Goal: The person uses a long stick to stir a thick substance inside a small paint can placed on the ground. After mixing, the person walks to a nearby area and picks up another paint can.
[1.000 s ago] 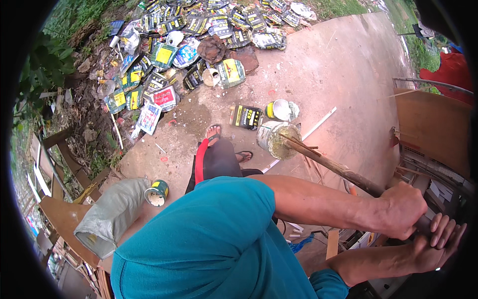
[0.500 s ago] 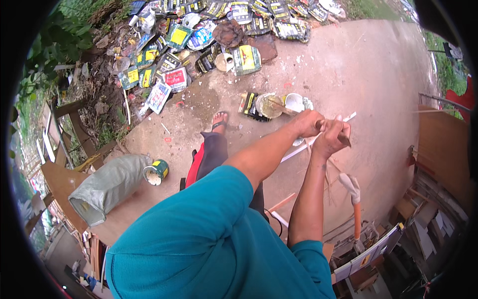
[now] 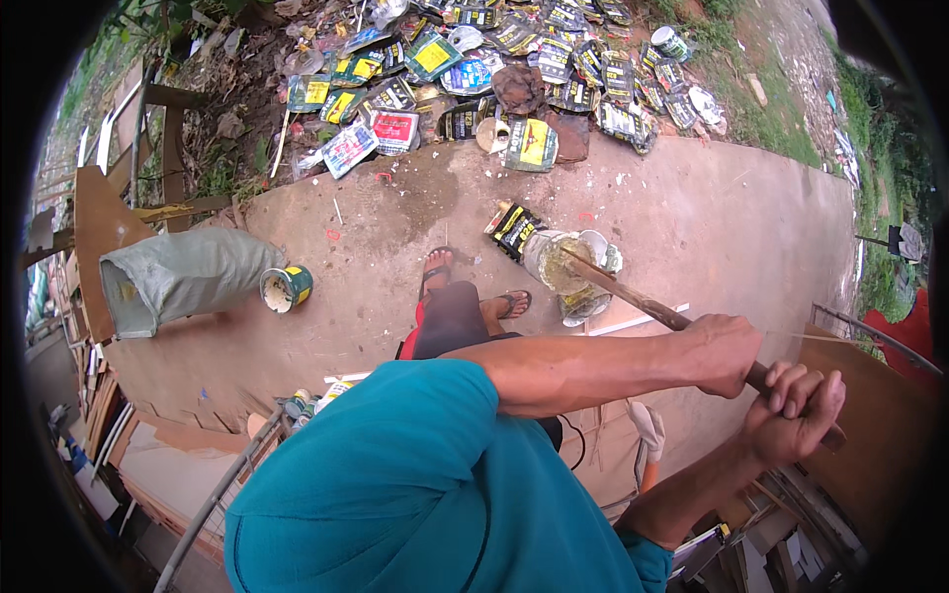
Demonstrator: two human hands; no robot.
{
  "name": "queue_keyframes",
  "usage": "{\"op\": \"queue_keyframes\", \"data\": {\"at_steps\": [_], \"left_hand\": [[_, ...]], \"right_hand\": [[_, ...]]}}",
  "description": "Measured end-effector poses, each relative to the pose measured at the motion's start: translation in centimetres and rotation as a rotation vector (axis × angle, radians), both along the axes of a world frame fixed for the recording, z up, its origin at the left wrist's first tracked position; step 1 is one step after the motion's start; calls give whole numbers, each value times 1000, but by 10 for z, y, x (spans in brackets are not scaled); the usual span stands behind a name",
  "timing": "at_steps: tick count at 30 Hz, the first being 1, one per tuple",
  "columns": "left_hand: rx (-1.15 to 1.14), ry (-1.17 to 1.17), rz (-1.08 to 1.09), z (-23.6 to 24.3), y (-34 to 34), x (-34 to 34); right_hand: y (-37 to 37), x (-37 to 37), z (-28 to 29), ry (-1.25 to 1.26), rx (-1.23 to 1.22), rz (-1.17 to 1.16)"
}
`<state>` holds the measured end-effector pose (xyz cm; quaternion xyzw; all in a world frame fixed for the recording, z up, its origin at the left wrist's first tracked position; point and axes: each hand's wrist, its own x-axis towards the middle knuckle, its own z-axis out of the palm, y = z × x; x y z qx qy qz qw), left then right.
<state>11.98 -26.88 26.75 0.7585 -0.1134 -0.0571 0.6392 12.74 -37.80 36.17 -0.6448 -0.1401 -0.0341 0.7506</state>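
The right hand (image 3: 794, 413) curls round the stick (image 3: 638, 296) near its end; the left hand (image 3: 727, 354) wraps it lower. Its tip is inside the pale-smeared bucket (image 3: 541, 261). Leftward, a tin (image 3: 298, 286) with whitish residue sits beside a sack (image 3: 198, 277).

A sack (image 3: 198, 277) lies beside a green tub (image 3: 287, 289).

Seamed teal shirt (image 3: 395, 465), dark legwear (image 3: 457, 321) with red along one side, dark open thong sandals (image 3: 515, 304).
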Motion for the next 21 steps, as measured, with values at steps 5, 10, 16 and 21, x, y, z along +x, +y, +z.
{"op": "queue_keyframes", "data": {"at_steps": [5, 10, 16, 21], "left_hand": [[-117, -131, -73, 89, 10, -27], [-55, -81, -36, -10, 62, -41], [273, 57, 140, -265, 91, -93], [76, 118, 99, -278, 89, -94]], "right_hand": [[-3, -28, 119, -156, -123, 152], [106, -43, -1, -230, 162, 109], [132, -98, -237, 181, -1, 3], [116, -106, -241, 234, -194, -112]]}}
